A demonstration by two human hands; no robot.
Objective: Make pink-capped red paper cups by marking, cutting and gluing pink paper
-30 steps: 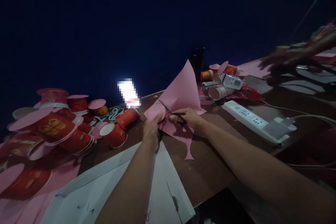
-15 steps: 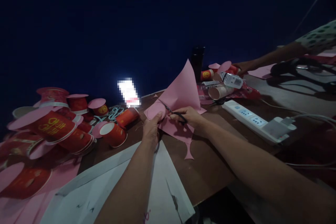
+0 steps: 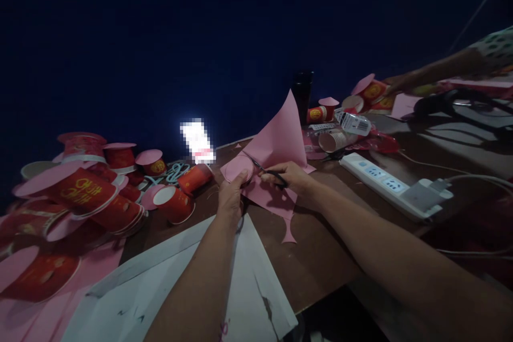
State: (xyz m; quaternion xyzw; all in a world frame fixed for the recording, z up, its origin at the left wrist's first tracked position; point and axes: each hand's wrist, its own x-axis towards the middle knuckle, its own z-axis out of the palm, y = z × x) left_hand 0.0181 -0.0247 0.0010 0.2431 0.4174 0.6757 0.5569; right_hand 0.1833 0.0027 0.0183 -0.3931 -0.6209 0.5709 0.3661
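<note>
My left hand (image 3: 230, 197) pinches the near edge of a pink paper sheet (image 3: 278, 141), with its thumb beside a partly cut circle (image 3: 239, 169). My right hand (image 3: 292, 179) is closed round black-handled scissors (image 3: 269, 173), whose blades point left into the paper along the circle's edge. The sheet's far corner stands up in a peak. A cut pink scrap (image 3: 287, 232) hangs down onto the brown table (image 3: 320, 256).
Several red paper cups with pink lids (image 3: 84, 192) are heaped at the left. A white sheet (image 3: 168, 288) lies near me. A white power strip (image 3: 395, 187) with a plug sits right. Another person's arm (image 3: 436, 69) reaches over cups (image 3: 371, 93) at far right.
My hands and scissors have hardly moved. The other person's hand at far right has lifted red cups with pink lids up and rightward off the table.
</note>
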